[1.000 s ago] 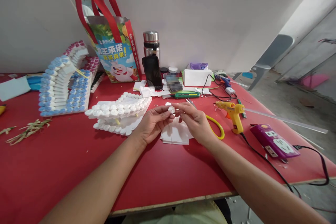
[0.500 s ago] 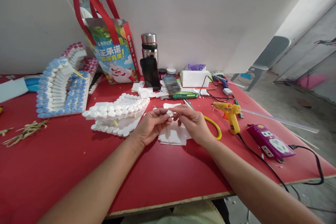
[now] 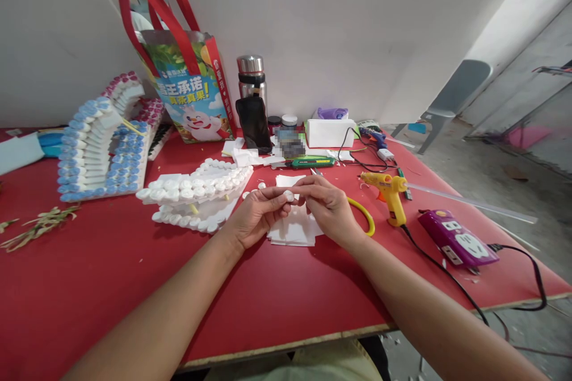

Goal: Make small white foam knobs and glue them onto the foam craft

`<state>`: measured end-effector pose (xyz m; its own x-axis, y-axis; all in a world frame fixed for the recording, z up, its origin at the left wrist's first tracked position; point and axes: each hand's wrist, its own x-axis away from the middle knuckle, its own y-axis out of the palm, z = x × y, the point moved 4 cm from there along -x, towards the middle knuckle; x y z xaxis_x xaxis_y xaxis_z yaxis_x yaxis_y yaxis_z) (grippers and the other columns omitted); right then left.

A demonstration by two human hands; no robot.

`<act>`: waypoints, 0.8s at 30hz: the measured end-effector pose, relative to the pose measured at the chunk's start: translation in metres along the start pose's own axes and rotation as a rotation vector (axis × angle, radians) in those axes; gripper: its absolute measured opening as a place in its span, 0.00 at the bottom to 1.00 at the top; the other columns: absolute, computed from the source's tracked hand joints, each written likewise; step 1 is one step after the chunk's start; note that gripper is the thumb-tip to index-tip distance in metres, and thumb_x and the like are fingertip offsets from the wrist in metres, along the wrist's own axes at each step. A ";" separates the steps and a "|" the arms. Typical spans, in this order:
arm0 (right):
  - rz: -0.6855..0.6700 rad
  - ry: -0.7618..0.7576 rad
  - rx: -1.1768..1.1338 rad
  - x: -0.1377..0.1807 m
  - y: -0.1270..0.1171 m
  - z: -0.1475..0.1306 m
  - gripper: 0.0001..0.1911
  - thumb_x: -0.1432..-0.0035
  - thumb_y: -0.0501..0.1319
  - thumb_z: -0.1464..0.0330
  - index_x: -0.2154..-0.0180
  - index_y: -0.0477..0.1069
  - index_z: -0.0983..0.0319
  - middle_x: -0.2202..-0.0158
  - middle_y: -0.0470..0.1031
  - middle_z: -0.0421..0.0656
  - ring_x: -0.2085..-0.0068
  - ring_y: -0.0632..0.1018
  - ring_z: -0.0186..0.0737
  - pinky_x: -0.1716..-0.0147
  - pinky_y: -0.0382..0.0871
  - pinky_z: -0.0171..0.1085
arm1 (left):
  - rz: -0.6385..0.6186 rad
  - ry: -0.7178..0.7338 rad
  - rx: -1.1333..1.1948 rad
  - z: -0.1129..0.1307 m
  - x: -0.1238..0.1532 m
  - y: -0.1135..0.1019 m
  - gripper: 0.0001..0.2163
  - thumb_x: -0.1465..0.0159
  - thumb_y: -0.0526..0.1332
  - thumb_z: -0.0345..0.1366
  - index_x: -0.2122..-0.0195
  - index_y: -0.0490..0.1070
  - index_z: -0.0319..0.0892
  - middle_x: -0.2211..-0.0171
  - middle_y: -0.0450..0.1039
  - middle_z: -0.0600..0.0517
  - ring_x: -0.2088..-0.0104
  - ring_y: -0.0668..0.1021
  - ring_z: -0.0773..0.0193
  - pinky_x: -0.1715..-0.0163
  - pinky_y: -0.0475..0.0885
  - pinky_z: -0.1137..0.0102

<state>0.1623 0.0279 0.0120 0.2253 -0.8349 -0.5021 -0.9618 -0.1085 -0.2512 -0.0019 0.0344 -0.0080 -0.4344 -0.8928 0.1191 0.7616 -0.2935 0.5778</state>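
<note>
Between thumb and fingers, my left hand [image 3: 257,214] pinches a small round white paper roll [image 3: 289,196]. From the other side my right hand [image 3: 328,205] closes its fingertips at the roll's edge, and the two hands nearly meet. Beneath them lies a stack of white paper sheets [image 3: 292,231]. Left of my left hand stands a white curved piece [image 3: 196,193] covered with rows of similar white rolls. Partly hidden behind my right hand are scissors with a yellow handle [image 3: 365,214].
A yellow glue gun [image 3: 388,190] and a purple power strip [image 3: 458,238] with cords lie at right. Blue-and-white rolled pieces [image 3: 105,155], a shopping bag [image 3: 192,89], a phone [image 3: 254,125], a steel flask [image 3: 251,65] and a green cutter [image 3: 313,161] stand or lie farther back.
The white roll has turned slightly in my fingers, its round face showing more. Both hands stay in nearly the same place; the whole view has shifted a little.
</note>
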 end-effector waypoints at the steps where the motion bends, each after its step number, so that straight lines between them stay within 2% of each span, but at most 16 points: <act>1: -0.004 -0.005 0.004 0.000 0.000 0.000 0.24 0.41 0.54 0.79 0.56 0.84 0.53 0.57 0.75 0.45 0.64 0.77 0.35 0.66 0.75 0.37 | -0.002 -0.001 -0.007 0.000 0.000 0.000 0.10 0.44 0.76 0.31 0.62 0.84 0.34 0.66 0.82 0.47 0.72 0.77 0.76 0.65 0.74 0.82; 6: -0.004 -0.025 0.025 0.001 0.000 0.001 0.24 0.41 0.54 0.80 0.55 0.84 0.53 0.56 0.75 0.45 0.65 0.77 0.34 0.65 0.75 0.38 | 0.014 -0.013 -0.032 -0.002 0.000 -0.004 0.10 0.44 0.75 0.32 0.62 0.84 0.35 0.67 0.81 0.48 0.73 0.76 0.77 0.70 0.72 0.82; 10: 0.012 -0.070 0.113 0.002 -0.002 -0.001 0.25 0.43 0.54 0.81 0.56 0.84 0.54 0.57 0.76 0.45 0.61 0.78 0.38 0.63 0.75 0.39 | 0.027 -0.022 -0.053 -0.002 -0.001 -0.003 0.11 0.44 0.76 0.32 0.61 0.83 0.34 0.67 0.80 0.47 0.73 0.76 0.76 0.72 0.71 0.81; 24: 0.009 -0.163 0.283 0.005 -0.003 -0.003 0.25 0.41 0.54 0.79 0.52 0.82 0.54 0.57 0.77 0.45 0.62 0.79 0.38 0.65 0.74 0.38 | 0.040 -0.039 -0.054 -0.004 -0.002 -0.002 0.10 0.44 0.76 0.36 0.67 0.81 0.34 0.69 0.78 0.49 0.74 0.75 0.75 0.73 0.71 0.80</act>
<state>0.1657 0.0223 0.0131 0.2606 -0.7352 -0.6258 -0.8879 0.0721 -0.4544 -0.0010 0.0353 -0.0125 -0.4211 -0.8903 0.1732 0.8028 -0.2771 0.5279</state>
